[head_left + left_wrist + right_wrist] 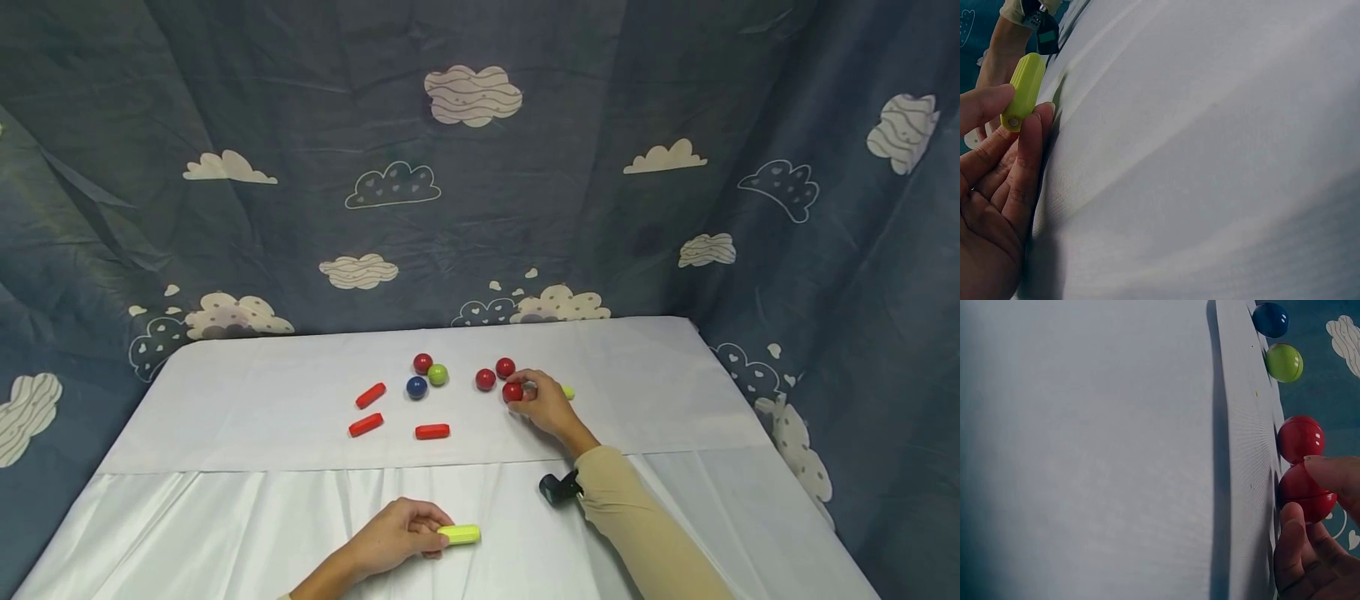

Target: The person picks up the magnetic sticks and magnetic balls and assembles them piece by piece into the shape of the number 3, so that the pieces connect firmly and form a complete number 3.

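Observation:
Near the front of the table, my left hand pinches a short, ribbed yellow-green stick between thumb and fingers. The left wrist view shows a small round spot on the end of this stick. Further back and to the right, my right hand grips a red ball with thumb and fingertips. Two more red balls lie just beyond it, one to the left and one behind. Partly hidden behind the right hand is another yellow-green piece.
Left of centre, a red ball, a green ball and a blue ball sit close together. Several red sticks lie in front of them. White cloth covers the table, and a dark cloud-print curtain hangs behind.

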`<state>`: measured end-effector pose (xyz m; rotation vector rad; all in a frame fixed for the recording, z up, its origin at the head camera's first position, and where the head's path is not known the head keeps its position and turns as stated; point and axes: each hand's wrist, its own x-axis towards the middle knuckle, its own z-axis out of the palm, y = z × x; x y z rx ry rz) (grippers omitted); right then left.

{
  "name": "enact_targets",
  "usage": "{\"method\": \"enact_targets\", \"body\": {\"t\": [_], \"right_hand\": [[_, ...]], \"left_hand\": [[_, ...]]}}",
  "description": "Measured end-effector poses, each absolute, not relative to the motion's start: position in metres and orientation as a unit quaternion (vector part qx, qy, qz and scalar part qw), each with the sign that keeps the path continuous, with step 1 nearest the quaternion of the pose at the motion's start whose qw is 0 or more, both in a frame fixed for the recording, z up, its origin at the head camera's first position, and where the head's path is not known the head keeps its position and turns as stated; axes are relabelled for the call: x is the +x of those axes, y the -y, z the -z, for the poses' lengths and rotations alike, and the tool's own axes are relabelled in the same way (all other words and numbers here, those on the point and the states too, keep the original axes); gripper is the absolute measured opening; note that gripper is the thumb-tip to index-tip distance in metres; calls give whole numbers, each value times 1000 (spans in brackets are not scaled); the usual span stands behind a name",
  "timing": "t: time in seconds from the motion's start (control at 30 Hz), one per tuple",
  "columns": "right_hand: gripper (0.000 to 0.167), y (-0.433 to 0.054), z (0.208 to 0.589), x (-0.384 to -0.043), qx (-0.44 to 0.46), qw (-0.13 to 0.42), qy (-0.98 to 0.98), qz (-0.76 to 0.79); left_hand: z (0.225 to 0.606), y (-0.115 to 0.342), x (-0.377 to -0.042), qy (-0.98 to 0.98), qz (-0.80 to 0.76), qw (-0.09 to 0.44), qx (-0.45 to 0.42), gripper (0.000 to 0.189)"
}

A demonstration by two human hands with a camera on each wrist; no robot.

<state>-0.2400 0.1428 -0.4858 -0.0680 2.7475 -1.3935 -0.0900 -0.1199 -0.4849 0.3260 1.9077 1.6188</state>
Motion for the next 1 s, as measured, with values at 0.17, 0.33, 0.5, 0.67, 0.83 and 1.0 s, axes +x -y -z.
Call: {"method": "enact_targets", "body": {"t": [0.17, 0.33, 0.5, 0.67, 0.83, 1.0], "right_hand": [[36, -143, 487, -240, -28, 30, -893, 447], [35, -143, 487, -240, -31, 32, -892, 450], [37, -143, 486, -239, -25, 37, -897, 440], [37, -143, 487, -239, -16, 52, -902, 429], [38, -144, 485, -239, -7, 72, -894, 443], [37, -145, 484, -238, -8, 73, -891, 447]], "left_hand": [[487, 119, -89, -719, -613, 306, 120, 21], [488, 118, -90, -719, -612, 308, 115, 20], [487, 118, -90, -720, -611, 308, 115, 20], [486, 118, -89, -723, -608, 307, 115, 20], [486, 118, -89, -726, -605, 307, 116, 19], [486, 120, -89, -727, -604, 302, 121, 19]]}}
